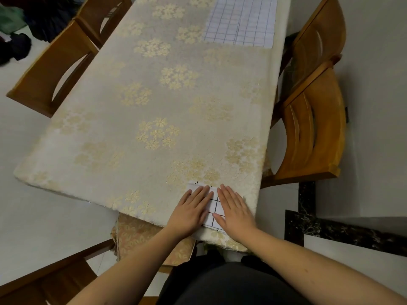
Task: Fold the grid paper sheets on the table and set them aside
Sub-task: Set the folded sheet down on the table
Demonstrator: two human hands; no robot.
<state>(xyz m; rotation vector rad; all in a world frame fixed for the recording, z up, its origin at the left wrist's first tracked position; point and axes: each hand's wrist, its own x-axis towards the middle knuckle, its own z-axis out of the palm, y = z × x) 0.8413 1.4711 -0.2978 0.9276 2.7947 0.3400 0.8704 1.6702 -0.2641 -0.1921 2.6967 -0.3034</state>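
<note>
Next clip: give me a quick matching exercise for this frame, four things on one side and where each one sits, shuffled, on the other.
Things:
1. left hand
2. right hand
3. folded grid paper
4. flat grid sheets

Places:
A. far right end of the table
B. pressed flat on the paper's left part
C. near table edge, under both hands
D. pressed flat on the paper's right part

Pairs: 1-B, 2-D, 3-C, 4-A
</note>
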